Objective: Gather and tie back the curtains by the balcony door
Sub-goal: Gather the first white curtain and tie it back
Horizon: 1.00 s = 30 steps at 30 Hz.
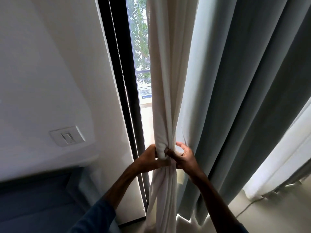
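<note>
1. A pale floor [277, 217] shows at lower right, below the balcony door's drapes.
2. A thin cable [246, 208] lies on it, trailing out from under the hem of a sheer white curtain [277, 157].
3. The grey curtain [235, 98] comes down to the floor, with daylight glinting beneath its hem.

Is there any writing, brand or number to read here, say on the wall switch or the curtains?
None readable.
The wall switch is plain, with no marking showing.
The white curtain and grey curtain carry no label or print.
Nothing seen through the glass is legible.
</note>
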Tool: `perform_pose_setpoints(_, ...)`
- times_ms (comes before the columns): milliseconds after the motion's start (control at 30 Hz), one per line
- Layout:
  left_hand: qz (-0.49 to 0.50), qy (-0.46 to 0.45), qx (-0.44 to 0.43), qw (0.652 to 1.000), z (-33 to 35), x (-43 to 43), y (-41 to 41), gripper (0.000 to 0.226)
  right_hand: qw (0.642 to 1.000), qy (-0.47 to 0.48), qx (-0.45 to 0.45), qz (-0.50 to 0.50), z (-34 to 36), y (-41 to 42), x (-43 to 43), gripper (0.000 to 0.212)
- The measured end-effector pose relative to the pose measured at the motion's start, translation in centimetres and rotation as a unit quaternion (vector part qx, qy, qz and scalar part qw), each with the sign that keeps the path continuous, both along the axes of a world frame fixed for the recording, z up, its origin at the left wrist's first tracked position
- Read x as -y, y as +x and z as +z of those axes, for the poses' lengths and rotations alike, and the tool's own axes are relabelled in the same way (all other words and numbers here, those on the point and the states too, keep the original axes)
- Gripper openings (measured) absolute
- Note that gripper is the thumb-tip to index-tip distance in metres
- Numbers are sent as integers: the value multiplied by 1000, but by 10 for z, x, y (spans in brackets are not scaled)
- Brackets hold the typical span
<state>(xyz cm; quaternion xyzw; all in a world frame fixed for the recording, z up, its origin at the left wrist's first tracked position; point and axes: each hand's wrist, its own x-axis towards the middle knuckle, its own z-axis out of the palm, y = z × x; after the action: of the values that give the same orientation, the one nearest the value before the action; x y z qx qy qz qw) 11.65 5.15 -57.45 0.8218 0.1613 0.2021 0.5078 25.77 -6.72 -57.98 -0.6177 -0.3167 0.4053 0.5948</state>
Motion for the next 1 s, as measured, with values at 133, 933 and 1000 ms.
perform_pose_setpoints(133, 38, -11, 33, 999, 3, 10, 12, 24, 999, 28, -26, -1, -7, 7, 0, 89)
perform_pose_setpoints(933, 230, -106, -276, 927, 35, 2, 31, 82, 939, 244, 239, -35, -39, -49, 29, 17)
perform_pose_setpoints(1000, 211, -155, -245, 934, 29, -2, 33, 78, 943, 224, 244, -30, -43, -50, 28, 14)
